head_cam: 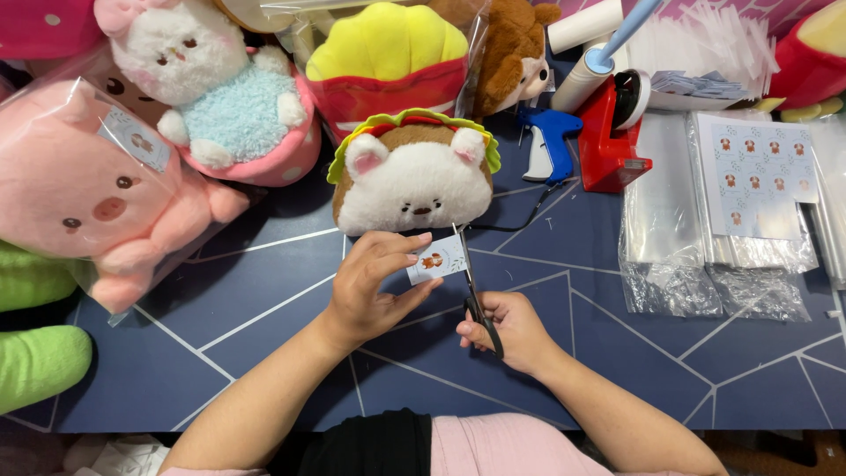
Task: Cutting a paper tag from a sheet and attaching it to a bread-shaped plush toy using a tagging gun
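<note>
My left hand [370, 282] pinches a small white paper tag [438, 259] with a little brown animal printed on it, held just below a white and brown plush toy [412, 172] with a green frill. My right hand [509, 328] grips black-handled scissors [468, 275], blades pointing up along the tag's right edge. Both hands hover over the dark blue table [264, 317] with white lines.
Plush toys crowd the back and left: a pink pig in a bag [84, 189], a white bear in blue [225, 88], a yellow and red fries plush [388, 62]. A blue tagging gun [548, 141], red tape dispenser [612, 132], sticker sheet [760, 172] and clear bags [670, 229] lie right.
</note>
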